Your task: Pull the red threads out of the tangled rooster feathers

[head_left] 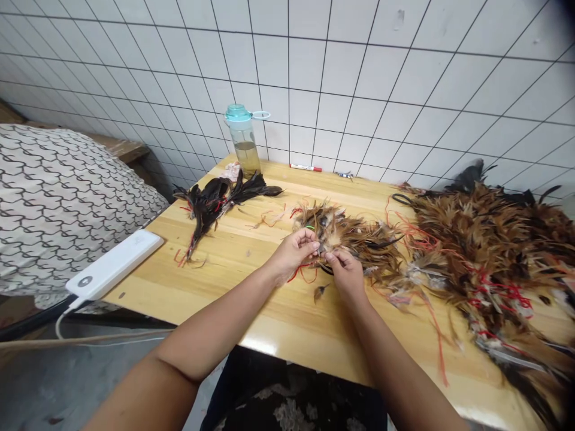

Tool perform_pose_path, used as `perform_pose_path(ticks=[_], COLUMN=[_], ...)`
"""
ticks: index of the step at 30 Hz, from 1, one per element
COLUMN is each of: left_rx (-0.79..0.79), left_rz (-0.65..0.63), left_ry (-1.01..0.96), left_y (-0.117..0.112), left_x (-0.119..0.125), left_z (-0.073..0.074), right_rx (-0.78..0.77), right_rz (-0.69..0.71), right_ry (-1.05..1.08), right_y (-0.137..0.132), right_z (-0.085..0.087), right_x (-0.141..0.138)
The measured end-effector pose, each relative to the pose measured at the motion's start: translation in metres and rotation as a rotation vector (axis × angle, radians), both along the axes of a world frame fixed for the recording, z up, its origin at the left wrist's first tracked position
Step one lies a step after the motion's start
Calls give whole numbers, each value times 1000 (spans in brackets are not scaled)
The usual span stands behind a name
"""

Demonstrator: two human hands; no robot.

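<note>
My left hand (297,250) and my right hand (345,270) come close together at the near side of a small pile of brown feathers (359,236) on the wooden table. Thumb and fingers of my left hand are pinched at the quill ends of some feathers. The fingers of my right hand are also closed, on the same feathers just to the right. Red string (306,272) trails on the table below my hands. One small loose brown feather (319,293) lies between my wrists.
A large heap of brown feathers (476,239) tied with red string covers the table's right side. Black feathers (209,206) lie at the left, near a water bottle (245,143). A marker (305,167) lies by the tiled wall; a white power bank (114,263) sits at the left edge.
</note>
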State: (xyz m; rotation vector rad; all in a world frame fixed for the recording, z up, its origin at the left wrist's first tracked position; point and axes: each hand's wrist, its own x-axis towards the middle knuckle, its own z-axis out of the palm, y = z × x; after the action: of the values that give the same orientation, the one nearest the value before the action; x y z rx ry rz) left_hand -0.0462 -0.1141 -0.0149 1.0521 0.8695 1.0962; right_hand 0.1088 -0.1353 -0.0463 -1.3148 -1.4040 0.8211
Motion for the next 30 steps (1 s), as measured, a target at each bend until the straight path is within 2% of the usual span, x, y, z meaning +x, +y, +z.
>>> perform_pose_path(ticks=[6, 12, 15, 18, 20, 24, 26, 30], left_rx=[96, 104, 133, 242, 351, 674, 803, 915], left_rz=[-6, -46, 14, 74, -13, -394, -544, -676], left_ry=[112, 137, 129, 212, 305, 514, 634, 888], left_y=[-3, -7, -4, 3, 6, 3, -1, -6], left_x=[3, 5, -1, -12, -19, -21, -17, -11], left_z=[-1, 1, 4, 7, 10, 11, 9, 3], right_rx=[-1, -36, -98, -93, -64, -6, 6, -16], right_rz=[44, 66, 50, -18, -72, -158, -192, -195], right_ry=[-9, 74, 174, 214, 227, 280, 295, 322], right_y=[-2, -3, -4, -5, -5, -2, -1, -1], right_z=[-1, -6, -3, 6, 13, 21, 22, 23], right_x=[-4, -7, -8, -4, 1, 11, 14, 12])
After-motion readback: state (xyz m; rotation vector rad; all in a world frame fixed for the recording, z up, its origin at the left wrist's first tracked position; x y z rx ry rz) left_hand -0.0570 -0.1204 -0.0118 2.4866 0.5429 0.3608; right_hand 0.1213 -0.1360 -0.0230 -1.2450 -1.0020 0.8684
